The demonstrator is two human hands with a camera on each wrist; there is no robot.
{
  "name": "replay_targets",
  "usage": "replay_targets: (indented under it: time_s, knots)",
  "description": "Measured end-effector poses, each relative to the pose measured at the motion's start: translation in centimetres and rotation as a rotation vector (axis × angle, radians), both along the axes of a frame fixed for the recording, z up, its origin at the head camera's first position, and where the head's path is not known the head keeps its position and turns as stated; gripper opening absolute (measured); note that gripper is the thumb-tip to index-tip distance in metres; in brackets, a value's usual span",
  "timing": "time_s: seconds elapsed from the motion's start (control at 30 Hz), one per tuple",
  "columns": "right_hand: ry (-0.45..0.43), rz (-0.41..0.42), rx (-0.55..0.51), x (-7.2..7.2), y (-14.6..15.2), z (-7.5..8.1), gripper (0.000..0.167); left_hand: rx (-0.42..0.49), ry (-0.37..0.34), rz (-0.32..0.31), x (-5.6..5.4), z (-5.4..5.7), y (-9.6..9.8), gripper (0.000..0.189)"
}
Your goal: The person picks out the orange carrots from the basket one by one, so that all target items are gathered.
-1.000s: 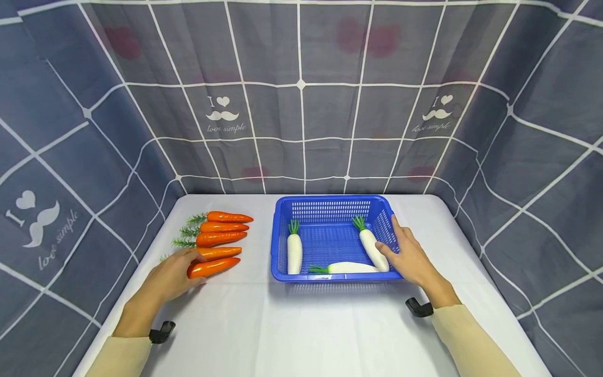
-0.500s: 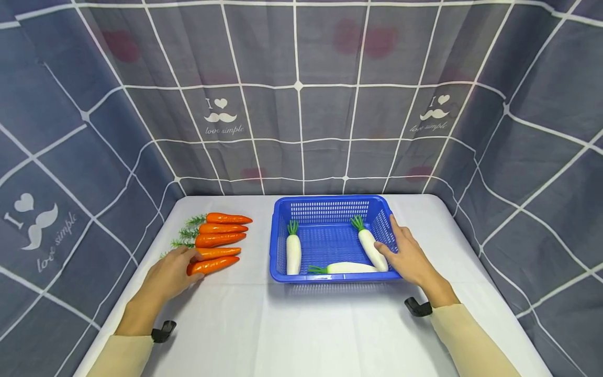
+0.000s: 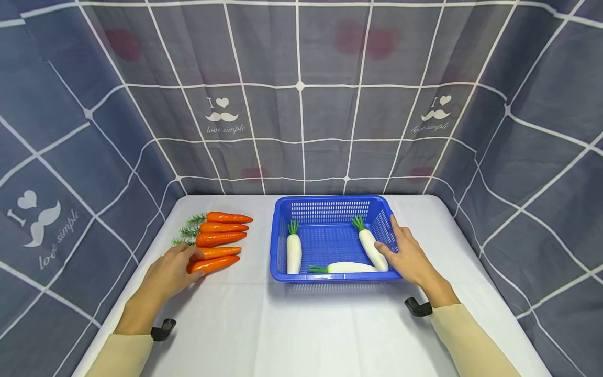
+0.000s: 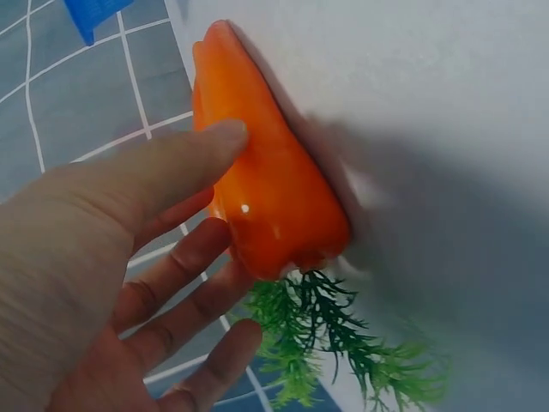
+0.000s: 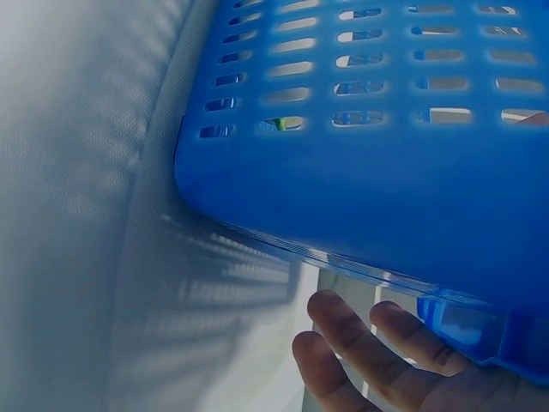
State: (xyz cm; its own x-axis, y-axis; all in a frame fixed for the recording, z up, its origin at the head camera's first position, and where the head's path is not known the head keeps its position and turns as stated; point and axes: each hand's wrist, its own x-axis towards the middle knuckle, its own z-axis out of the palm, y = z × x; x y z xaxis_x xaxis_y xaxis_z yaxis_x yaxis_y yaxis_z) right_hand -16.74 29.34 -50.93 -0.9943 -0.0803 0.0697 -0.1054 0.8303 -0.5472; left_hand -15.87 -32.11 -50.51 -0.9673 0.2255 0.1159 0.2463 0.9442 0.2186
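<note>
My left hand [image 3: 169, 273] is at the nearest carrot [image 3: 215, 264] of a row on the left of the table. In the left wrist view its thumb lies along the orange carrot [image 4: 270, 197], with the fingers on the far side near the leafy end. Behind it lie several more carrots [image 3: 221, 240] with feathery green tops. My right hand [image 3: 411, 259] holds the right side of a blue plastic basket [image 3: 334, 277], thumb over the rim and fingers outside. White radishes with green tops lie in the basket: one at the left [image 3: 294, 255], one along the front [image 3: 350, 267], one at the right [image 3: 372, 248].
A white cloth [image 3: 301, 330] covers the table. Grey checked curtains [image 3: 330, 115] close off the back and both sides. Each wrist carries a small black camera mount, the left one [image 3: 163, 330] and the right one [image 3: 418, 307].
The left hand shifts very slightly at the nearest carrot. The right hand, basket and radishes stay in place.
</note>
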Motion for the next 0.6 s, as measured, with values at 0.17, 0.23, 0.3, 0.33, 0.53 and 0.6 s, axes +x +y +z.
replay_targets:
  time_s: [0.17,0.23,0.3,0.33,0.53,0.6]
  knots:
    - [-0.005,-0.004,0.002,0.0,0.0,-0.1,0.104,0.015,0.016,-0.017,-0.1,0.1,0.1,0.044]
    - [-0.007,-0.005,0.003,0.0,0.0,-0.2,0.104,0.022,0.026,-0.026,0.0,0.2,0.2,0.044]
    - [-0.007,-0.005,0.002,0.1,0.0,-0.1,0.104,0.033,0.034,-0.034,0.0,0.4,0.5,0.044]
    - [-0.006,-0.005,0.003,0.1,0.0,-0.1,0.104,0.037,0.037,-0.037,0.0,0.5,0.6,0.044]
    - [-0.005,-0.003,0.002,0.1,0.0,0.2,0.103,0.089,0.032,-0.041,0.2,1.1,1.5,0.045]
    - [-0.003,-0.002,0.003,0.1,0.0,0.2,0.103,0.109,0.019,-0.036,0.3,1.4,2.0,0.046]
